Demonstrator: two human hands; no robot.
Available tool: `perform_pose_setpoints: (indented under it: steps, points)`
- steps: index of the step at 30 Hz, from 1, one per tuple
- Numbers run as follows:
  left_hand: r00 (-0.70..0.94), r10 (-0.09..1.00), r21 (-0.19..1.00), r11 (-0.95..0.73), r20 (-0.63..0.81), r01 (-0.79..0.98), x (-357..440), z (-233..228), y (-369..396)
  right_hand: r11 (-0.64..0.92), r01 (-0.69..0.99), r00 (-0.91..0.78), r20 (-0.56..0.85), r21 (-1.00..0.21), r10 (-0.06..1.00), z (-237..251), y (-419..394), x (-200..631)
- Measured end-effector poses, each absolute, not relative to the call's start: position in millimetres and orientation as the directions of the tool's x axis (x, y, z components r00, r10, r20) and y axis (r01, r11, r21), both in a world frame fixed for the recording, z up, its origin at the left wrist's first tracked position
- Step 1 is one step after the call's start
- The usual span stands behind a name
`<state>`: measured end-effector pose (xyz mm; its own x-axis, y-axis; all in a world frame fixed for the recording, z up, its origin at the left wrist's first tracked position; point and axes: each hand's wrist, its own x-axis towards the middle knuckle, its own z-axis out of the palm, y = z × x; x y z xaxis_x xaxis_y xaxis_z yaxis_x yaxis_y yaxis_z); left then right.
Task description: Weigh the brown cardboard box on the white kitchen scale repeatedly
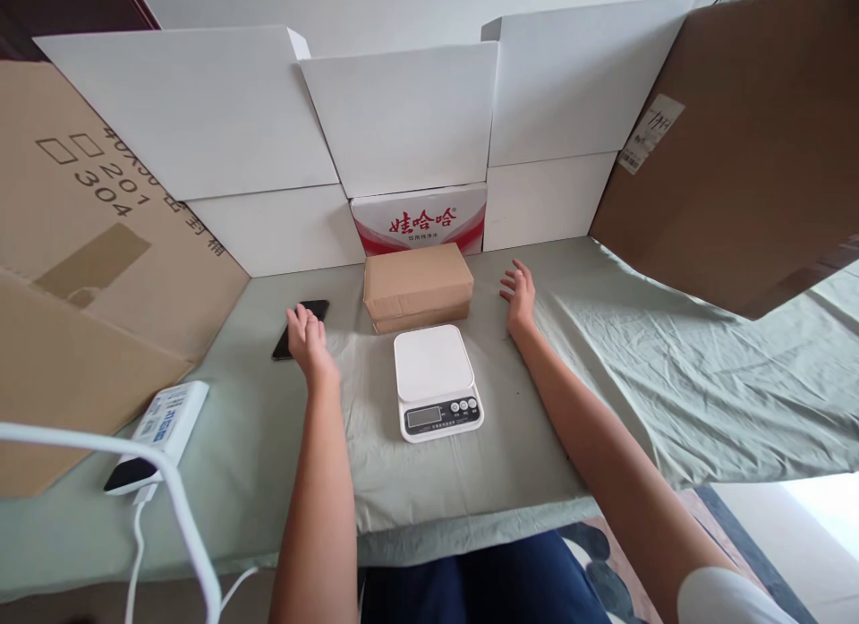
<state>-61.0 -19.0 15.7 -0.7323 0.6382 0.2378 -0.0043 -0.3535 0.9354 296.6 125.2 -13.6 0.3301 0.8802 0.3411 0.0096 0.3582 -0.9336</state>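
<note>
My left hand (310, 342) hovers over or rests by a dark phone (315, 309), hiding part of it; its fingers are loosely bent and hold nothing I can see. My right hand (520, 298) is to the right of a brown cardboard box (420, 284), apart from it, with the fingers spread and nothing in them. Between my forearms lies a white kitchen scale (435, 364), its grey display and buttons facing me. The scale's platform bears nothing, and the closed box sits just behind it.
A green cloth (510, 445) covers the table, wrinkled at right. White boxes (409, 114) form a wall at the back. Large cardboard cartons stand at left (87, 275) and right (752, 149). A power strip (167, 436) with a white cable (138, 552) lies at left.
</note>
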Motion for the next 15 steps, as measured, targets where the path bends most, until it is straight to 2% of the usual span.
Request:
perform_pose_setpoints:
  steps: [5,9,12,15]
  points:
    - [-0.655,0.741,0.962,-0.262,0.147,-0.081,-49,8,-8,0.325,-0.042,0.063,0.322,-0.945,0.945,-6,107,269]
    - [-0.551,0.828,0.974,-0.196,0.103,-0.112,-39,-1,-1,0.340,-0.044,-0.076,0.343,-0.939,0.936,0,94,253]
    - [-0.480,0.870,0.983,-0.168,0.113,-0.073,-29,-6,2,0.387,0.002,-0.127,0.384,-0.922,0.915,3,87,247]
    - [-0.436,0.878,0.975,-0.220,0.198,-0.001,-20,-4,0,0.461,0.024,-0.146,0.453,-0.887,0.879,8,82,244]
